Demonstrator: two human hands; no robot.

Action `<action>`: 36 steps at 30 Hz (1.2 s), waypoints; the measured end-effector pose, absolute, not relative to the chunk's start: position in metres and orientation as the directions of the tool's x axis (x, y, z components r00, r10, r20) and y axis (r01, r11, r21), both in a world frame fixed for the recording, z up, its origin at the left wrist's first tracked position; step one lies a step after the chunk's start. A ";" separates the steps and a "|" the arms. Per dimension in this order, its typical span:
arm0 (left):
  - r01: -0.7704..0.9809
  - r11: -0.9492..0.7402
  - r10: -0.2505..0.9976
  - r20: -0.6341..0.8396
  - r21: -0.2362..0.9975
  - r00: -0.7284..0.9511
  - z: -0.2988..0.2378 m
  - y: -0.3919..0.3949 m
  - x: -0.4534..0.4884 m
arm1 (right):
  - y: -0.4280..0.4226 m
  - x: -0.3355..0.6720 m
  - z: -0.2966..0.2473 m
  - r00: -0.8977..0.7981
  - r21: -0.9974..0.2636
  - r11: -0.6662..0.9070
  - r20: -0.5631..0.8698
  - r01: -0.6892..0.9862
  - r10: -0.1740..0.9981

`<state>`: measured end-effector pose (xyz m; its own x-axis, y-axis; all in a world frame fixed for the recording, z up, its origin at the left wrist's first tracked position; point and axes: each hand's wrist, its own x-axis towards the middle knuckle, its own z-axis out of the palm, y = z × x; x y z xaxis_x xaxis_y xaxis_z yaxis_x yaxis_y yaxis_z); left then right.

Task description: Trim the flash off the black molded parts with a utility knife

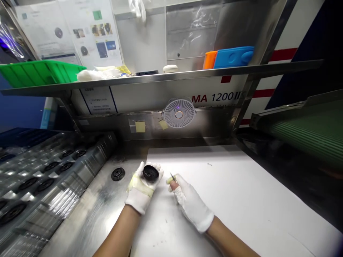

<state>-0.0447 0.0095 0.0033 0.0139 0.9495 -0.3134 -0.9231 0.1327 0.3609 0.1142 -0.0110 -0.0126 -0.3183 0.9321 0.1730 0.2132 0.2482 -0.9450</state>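
My left hand (pixel 140 189), in a white glove with a yellowish band, is turned palm up over the table. It holds a black round dish-shaped plastic part (pixel 150 173), hollow side facing me, with fingers behind it and the thumb at its left. Just to the right is my right hand (pixel 189 201), also gloved but with the thumb tip bare. Its fingers are closed around a small pointed blade (pixel 173 177), whose handle is hidden in the grip. The blade tip is apart from the part. A second black round part (pixel 118 174) lies on the metal tabletop, left of my left hand.
Stacked clear trays (pixel 66 185) with black round parts stand at the left. A white sheet (pixel 227 192) covers much of the metal table. Above, a shelf (pixel 150 77) carries a green bin (pixel 43 74) and a blue-orange item (pixel 230 58). A fan (pixel 179 113) hangs below; a green conveyor (pixel 308 125) is right.
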 end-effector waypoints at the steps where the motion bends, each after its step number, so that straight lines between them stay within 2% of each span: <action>1: -0.919 0.150 0.942 -0.335 0.365 0.021 0.005 0.013 -0.045 | -0.009 0.113 -0.016 -0.332 -0.961 0.212 0.144 0.179 0.932; 3: -0.902 0.197 0.929 -0.368 0.385 0.046 0.010 0.020 -0.043 | -0.005 0.112 -0.022 -0.334 -0.980 0.161 0.114 0.118 0.936; 6: -0.860 0.215 0.949 -0.305 0.462 0.074 0.016 0.025 -0.036 | -0.002 0.113 -0.024 -0.312 -0.988 0.120 0.083 0.099 0.946; 8: -0.848 0.187 0.967 -0.247 0.495 0.069 0.016 0.024 -0.030 | -0.002 0.115 -0.022 -0.281 -0.967 0.173 0.117 0.185 0.952; 11: -0.855 0.160 0.970 -0.237 0.493 0.045 0.010 0.017 -0.022 | -0.004 0.117 -0.018 -0.248 -0.845 0.331 0.244 0.420 0.937; 14: -0.863 0.122 0.982 -0.188 0.491 0.032 0.003 0.008 -0.016 | -0.007 0.116 -0.016 -0.250 -0.769 0.367 0.272 0.523 0.929; 18: -0.877 0.072 0.993 -0.113 0.474 0.020 0.002 0.002 -0.012 | -0.010 0.112 -0.018 -0.247 -0.739 0.357 0.261 0.572 0.933; 22: -0.888 0.043 0.989 -0.145 0.457 -0.027 0.004 -0.001 -0.009 | -0.012 0.110 -0.020 -0.238 -0.717 0.343 0.247 0.607 0.939; 29: -0.873 -0.051 0.988 -0.101 0.484 -0.114 0.000 -0.002 -0.007 | -0.014 0.105 -0.025 -0.225 -0.697 0.329 0.240 0.637 0.944; 36: -0.879 -0.030 0.984 -0.141 0.475 -0.110 0.003 -0.003 -0.008 | -0.014 0.103 -0.027 -0.237 -0.703 0.328 0.227 0.631 0.945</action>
<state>-0.0082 -0.0028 0.0032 -0.1099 0.9838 -0.1413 -0.8793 -0.0300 0.4752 0.1032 -0.0143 -0.0273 -0.2371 0.9445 0.2273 0.6313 0.3276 -0.7029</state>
